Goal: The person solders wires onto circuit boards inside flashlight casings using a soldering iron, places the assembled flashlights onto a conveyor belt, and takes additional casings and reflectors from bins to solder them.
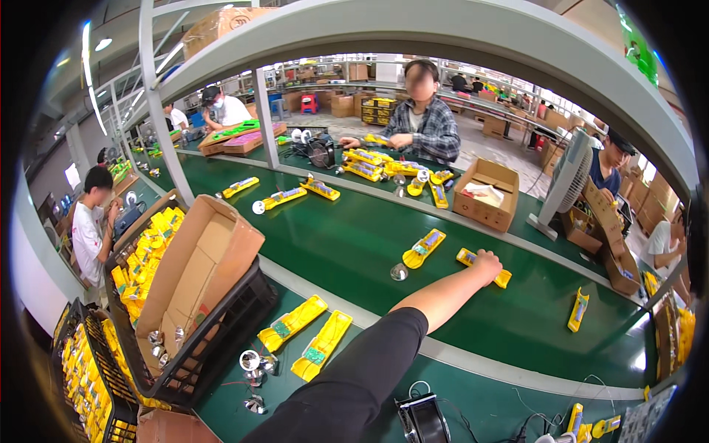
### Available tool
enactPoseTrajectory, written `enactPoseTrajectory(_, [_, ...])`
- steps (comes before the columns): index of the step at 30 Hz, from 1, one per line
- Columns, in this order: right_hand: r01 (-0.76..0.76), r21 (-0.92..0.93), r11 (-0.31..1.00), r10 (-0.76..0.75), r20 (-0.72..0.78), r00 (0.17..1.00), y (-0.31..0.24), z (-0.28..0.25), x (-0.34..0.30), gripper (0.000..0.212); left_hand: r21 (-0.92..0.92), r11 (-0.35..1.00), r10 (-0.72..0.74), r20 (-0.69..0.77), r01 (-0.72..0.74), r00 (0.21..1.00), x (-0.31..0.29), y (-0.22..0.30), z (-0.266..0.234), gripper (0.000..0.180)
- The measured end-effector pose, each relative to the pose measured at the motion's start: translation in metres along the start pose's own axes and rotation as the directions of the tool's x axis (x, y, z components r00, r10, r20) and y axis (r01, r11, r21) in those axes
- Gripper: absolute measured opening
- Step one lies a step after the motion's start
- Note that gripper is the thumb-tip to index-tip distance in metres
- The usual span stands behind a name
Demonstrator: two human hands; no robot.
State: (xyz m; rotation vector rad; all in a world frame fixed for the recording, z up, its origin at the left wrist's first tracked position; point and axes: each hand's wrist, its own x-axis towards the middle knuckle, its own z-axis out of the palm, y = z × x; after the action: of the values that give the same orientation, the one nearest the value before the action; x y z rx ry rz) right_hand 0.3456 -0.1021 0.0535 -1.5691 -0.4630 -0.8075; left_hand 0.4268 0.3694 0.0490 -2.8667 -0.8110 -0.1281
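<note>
My left hand [485, 267] reaches across the green belt, its fingers closed over a yellow flashlight housing [465, 256]; both ends of the housing stick out from under the fingers. The hand hides its middle. Left of it lies another open yellow housing [425, 249] with a silver reflector [399, 272] at its lower end. Farther right, a third housing [579, 309] lies on the belt. Beside my dark sleeve, two open housings [293, 323] with green circuit boards lie on the near bench, next to several loose reflectors [251, 360]. My right hand is out of view.
At left stands a black crate [221, 328] of yellow parts, with a cardboard box [196, 269] resting on it. A black device [423, 418] and wires lie near the front edge. Across the belt, a person [425, 125] handles housings beside an open carton [487, 193] and a fan [565, 181].
</note>
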Motion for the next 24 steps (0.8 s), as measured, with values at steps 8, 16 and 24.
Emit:
enactPoseTrajectory(8, [-0.077,0.191,0.979,0.074,0.020,0.997,-0.008,-0.006,-0.001,0.029,0.123,0.817,0.548,0.141,-0.564,0.825,-0.107,-0.033,-0.023,0.021])
enactPoseTrajectory(16, [-0.173,0.381,0.908,0.164,0.057,0.985,-0.012,-0.035,-0.009,0.026,0.116,0.609,0.779,0.097,-0.785,0.619,-0.281,-0.061,-0.058,0.017])
enactPoseTrajectory(24, [-0.286,0.511,0.811,0.262,0.120,0.958,-0.019,-0.057,-0.028,0.023,0.017,0.485,0.874,-0.047,-0.875,0.483,-0.434,0.019,-0.076,0.020])
